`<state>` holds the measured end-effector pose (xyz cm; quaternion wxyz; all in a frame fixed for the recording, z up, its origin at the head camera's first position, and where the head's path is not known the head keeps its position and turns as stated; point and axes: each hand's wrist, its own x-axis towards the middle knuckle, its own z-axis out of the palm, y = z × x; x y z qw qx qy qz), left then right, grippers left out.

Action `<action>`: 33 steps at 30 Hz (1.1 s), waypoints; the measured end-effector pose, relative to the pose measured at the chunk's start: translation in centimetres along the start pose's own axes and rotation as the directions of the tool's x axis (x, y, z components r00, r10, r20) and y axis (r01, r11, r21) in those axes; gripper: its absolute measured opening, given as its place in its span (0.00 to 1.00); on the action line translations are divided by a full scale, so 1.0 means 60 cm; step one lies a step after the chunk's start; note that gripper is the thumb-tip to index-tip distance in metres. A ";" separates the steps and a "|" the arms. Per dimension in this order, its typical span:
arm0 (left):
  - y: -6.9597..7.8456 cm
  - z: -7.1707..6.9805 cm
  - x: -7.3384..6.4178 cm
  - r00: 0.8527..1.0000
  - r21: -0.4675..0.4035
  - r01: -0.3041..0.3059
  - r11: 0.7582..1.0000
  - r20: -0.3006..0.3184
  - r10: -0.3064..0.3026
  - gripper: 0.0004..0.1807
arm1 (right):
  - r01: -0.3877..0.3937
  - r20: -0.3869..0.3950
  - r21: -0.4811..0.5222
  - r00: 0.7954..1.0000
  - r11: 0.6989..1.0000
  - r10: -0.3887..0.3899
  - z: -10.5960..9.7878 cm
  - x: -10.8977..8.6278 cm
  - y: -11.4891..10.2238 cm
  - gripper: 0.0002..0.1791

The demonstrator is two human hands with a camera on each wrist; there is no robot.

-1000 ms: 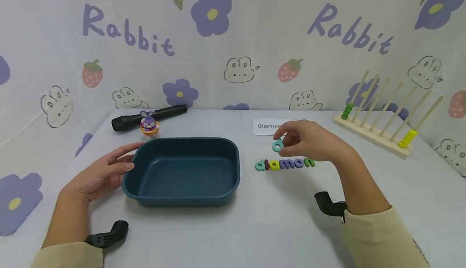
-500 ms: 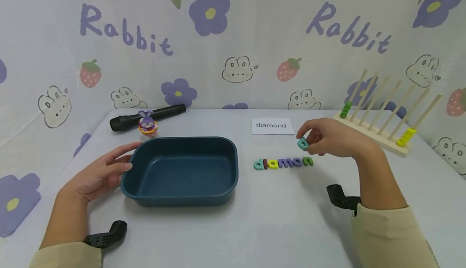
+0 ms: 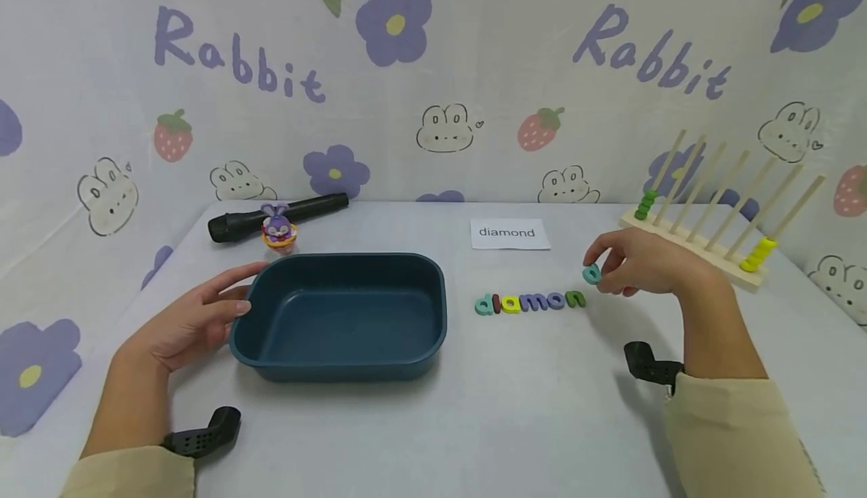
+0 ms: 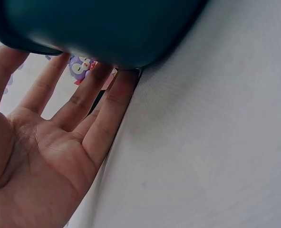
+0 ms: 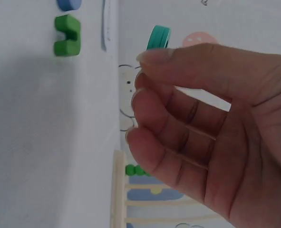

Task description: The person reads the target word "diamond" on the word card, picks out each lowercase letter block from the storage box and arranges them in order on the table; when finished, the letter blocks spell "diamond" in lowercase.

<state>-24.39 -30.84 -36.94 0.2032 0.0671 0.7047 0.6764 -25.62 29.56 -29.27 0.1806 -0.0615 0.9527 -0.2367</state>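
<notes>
My right hand point(image 3: 640, 263) pinches a teal letter d point(image 3: 591, 274) between thumb and fingers, up off the table just right of a row of letters. That row reads "diamon": a teal d point(image 3: 484, 305), a dark red i, a yellow a, a purple m point(image 3: 533, 302), a blue-purple o and a green n point(image 3: 575, 299). Behind it lies a white card point(image 3: 510, 234) printed "diamond". At the left, my left hand point(image 3: 193, 321) touches the side of a dark blue-green bin point(image 3: 339, 372), fingers extended in the left wrist view and thumb at the rim. Nothing lies inside the bin.
A black microphone point(image 3: 308, 209) lies at the back left, behind a small purple rabbit figure point(image 3: 278, 229). On the back right stands a wooden peg abacus point(image 3: 704, 253) with green and yellow beads. A patterned cloth point(image 3: 393, 107) hangs behind the table.
My right hand has moved right with the teal d, from above the row to beyond the n, uncovering the card. My left hand and the bin have stayed put.
</notes>
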 end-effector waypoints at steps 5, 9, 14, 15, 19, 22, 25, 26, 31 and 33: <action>0.002 -0.001 -0.001 1.000 0.005 0.006 1.000 -0.003 -0.006 0.34 | -0.064 0.018 -0.037 0.998 0.997 0.065 0.007 0.011 0.021 0.21; 0.001 -0.003 -0.003 1.000 0.007 -0.002 1.000 0.002 0.002 0.34 | -0.100 0.039 -0.048 0.994 0.994 0.102 0.015 0.020 0.027 0.20; -0.002 -0.006 -0.005 1.000 0.008 -0.019 1.000 0.012 0.019 0.34 | -0.093 0.074 -0.015 0.993 0.996 0.094 0.027 0.032 0.025 0.19; -0.002 -0.006 -0.005 1.000 0.007 -0.020 1.000 0.012 0.020 0.34 | -0.091 0.080 -0.012 0.993 0.996 0.092 0.029 0.033 0.025 0.19; -0.005 -0.008 -0.003 1.000 0.004 -0.021 1.000 0.011 0.021 0.34 | -0.091 0.094 -0.017 0.991 0.996 0.092 0.034 0.037 0.023 0.18; -0.007 -0.010 -0.001 1.000 0.006 -0.020 1.000 0.010 0.020 0.34 | -0.094 0.098 -0.013 0.991 0.995 0.095 0.035 0.038 0.022 0.19; -0.010 -0.011 0.000 1.000 0.008 -0.021 1.000 0.009 0.021 0.33 | -0.100 0.104 -0.002 0.990 0.995 0.100 0.036 0.037 0.021 0.19; -0.011 -0.012 0.000 1.000 0.008 -0.023 1.000 0.009 0.023 0.33 | -0.102 0.106 0.001 0.989 0.995 0.101 0.037 0.037 0.022 0.19; -0.017 -0.011 -0.002 1.000 0.017 -0.017 1.000 0.008 0.017 0.34 | -0.098 0.102 0.027 0.990 0.995 0.095 0.044 0.033 0.027 0.20; -0.019 -0.010 -0.001 1.000 0.022 -0.008 1.000 0.006 0.008 0.34 | -0.092 0.099 0.037 0.991 0.995 0.088 0.044 0.030 0.031 0.22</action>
